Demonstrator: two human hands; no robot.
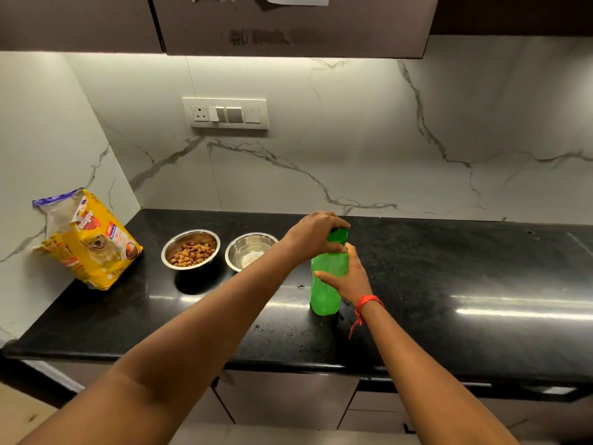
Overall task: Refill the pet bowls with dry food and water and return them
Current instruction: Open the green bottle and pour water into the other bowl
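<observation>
the green bottle (327, 277) stood upright on the black counter (449, 284), its long axis vertical. the right hand (348, 277) was wrapped around the body from the right side, fingers closed on it. the left hand (313, 234) came across from the left and was clamped over the cap (338, 235) at the top. the empty bowl (248, 250) lay to the left of the bottle, well within reach, with the bowl of dry food (191, 248) beside it, further left, and the food bag (86, 242) beyond that against the wall. judgement: the cap had to come off first; the pour would then go leftward, with the right hand tilting the bottle toward the empty bowl.
</observation>
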